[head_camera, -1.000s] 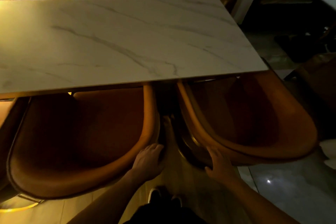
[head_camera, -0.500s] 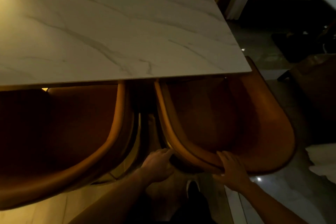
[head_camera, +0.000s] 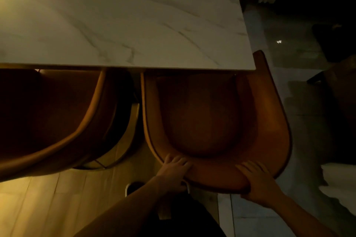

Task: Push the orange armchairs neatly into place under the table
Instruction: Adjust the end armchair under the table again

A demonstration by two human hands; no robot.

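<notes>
Both your left hand (head_camera: 176, 167) and right hand (head_camera: 256, 177) grip the armchair (head_camera: 212, 121) back rim, fingers curled over; likely heavy, padded, stiff; push there toward the table (head_camera: 123, 15).

White marble-veined desk (head_camera: 125, 15) smooth, faintly glossy; orange leather-look armchairs (head_camera: 212, 121) smooth, matt; pale tiled floor (head_camera: 279, 59) glossy.

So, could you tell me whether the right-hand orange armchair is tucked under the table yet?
Partly: the right armchair has its front under the table edge; most of the seat remains out.
</notes>
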